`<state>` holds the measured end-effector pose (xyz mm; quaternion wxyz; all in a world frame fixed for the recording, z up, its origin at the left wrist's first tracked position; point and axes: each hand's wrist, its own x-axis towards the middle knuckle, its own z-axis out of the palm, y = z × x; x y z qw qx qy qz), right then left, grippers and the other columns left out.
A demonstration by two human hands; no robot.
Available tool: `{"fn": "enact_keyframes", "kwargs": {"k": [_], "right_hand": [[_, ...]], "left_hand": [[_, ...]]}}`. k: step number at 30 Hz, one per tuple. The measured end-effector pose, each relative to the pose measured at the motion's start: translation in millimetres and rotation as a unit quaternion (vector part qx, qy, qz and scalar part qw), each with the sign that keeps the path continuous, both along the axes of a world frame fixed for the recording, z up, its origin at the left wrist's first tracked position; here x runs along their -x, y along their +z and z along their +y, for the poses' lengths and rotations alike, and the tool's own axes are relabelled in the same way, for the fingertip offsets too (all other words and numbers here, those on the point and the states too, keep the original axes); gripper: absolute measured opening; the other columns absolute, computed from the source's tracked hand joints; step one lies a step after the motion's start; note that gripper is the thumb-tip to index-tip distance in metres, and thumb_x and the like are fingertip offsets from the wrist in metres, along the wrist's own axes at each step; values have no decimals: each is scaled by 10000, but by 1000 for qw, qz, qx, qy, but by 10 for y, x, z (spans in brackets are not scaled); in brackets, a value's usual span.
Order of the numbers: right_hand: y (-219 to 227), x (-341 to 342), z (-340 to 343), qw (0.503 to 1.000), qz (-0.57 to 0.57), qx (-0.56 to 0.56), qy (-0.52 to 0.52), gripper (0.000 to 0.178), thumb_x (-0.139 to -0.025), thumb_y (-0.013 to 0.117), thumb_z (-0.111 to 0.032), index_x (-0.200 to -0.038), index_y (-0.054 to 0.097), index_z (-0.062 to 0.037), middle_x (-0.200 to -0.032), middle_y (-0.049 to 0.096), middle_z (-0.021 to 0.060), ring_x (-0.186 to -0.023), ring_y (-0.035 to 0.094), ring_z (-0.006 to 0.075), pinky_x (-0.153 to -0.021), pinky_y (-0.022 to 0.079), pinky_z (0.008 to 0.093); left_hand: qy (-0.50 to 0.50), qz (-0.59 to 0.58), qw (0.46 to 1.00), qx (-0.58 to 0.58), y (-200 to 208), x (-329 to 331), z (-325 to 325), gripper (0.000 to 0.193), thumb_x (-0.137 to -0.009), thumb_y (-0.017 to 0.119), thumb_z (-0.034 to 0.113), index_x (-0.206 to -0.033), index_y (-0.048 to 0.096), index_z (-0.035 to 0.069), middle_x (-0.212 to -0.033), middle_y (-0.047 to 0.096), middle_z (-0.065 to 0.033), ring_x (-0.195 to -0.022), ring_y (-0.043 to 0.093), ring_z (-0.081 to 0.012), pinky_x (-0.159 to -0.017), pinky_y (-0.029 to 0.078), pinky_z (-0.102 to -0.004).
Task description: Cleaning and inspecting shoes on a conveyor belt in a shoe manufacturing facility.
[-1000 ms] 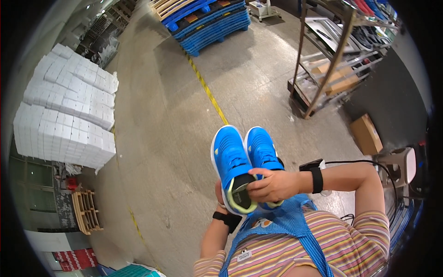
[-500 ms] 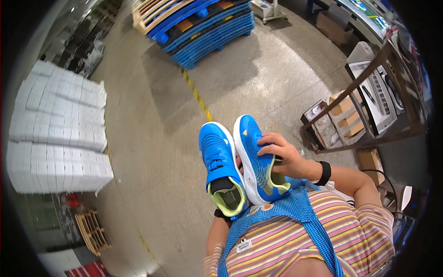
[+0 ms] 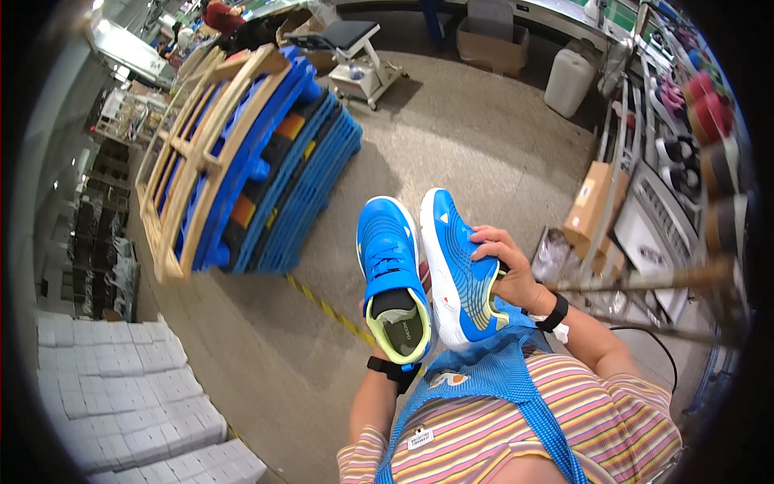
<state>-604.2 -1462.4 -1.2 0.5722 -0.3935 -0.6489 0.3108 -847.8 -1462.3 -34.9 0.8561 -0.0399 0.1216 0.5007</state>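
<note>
Still holding both shoes side by side, much as half a second earlier. Viewing the surroundings from a changed position: showing the pallets (image 3: pixel 260 169) lower and larger, now ahead and left of the left hand (image 3: pixel 377 352); showing the white boxes (image 3: pixel 137 395) lower, well to the left of the same hand; revealing the cart (image 3: pixel 356 79) in full, well ahead of both hands. Clamping the right hand (image 3: pixel 514 276) on the right shoe (image 3: pixel 463 270), curling the fingers over the upper near the opening. Keeping the right shoe just left of the right hand, tilting it on edge, and turning the white sole toward the left shoe (image 3: pixel 389 242). Carrying the left shoe over the left hand, pointing the toe away and facing the opening upward. Hiding most of the left hand behind that shoe, exposing fingertips between the shoes; not showing enough to tell the grip.
</note>
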Motion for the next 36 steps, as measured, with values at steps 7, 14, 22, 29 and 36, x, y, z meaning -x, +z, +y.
{"fn": "enact_keyframes", "kwargs": {"k": [7,14,22,29,36], "right_hand": [[176,-527,1804,999,21,-2,-49,406,-587,718,17,-933,525,-75,-1109,461,95,-1103,426,269,-918,372,339],[213,-1392,3574,984,9,-30,-178,404,-579,727,11,-911,514,-71,-1092,468,97,-1095,436,274,-902,380,334],[470,-2556,5358,940,-48,-44,-335,415,-566,745,6,-897,511,-80,-1079,487,90,-1093,444,272,-906,374,349],[311,-3585,6990,909,-66,-67,-406,403,-550,727,41,-877,512,-57,-1059,500,102,-1069,468,284,-882,385,346],[324,-4194,8972,945,-33,-73,-317,400,-548,720,52,-877,524,-61,-1058,489,99,-1066,459,290,-880,393,348]], "left_hand": [[-45,-4,999,1,315,-764,1944,784,-745,429,604,-1251,367,8,-1232,441,-166,-1143,426,-300,-963,339,-467],[-145,100,982,-67,400,-1228,3669,541,-859,383,437,-1210,416,26,-1210,467,-126,-1128,438,-275,-965,329,-466],[-161,168,955,-186,-432,-1816,6189,410,-906,351,344,-1146,472,35,-1111,538,-133,-1013,523,-265,-896,405,-426],[-203,201,942,-177,-299,-3214,8551,407,-907,354,350,-1135,480,38,-1092,548,-133,-992,533,-264,-880,417,-419],[-157,250,942,-159,-192,-3539,10077,405,-907,356,356,-1125,488,41,-1073,557,-132,-970,543,-264,-865,428,-411]]}}
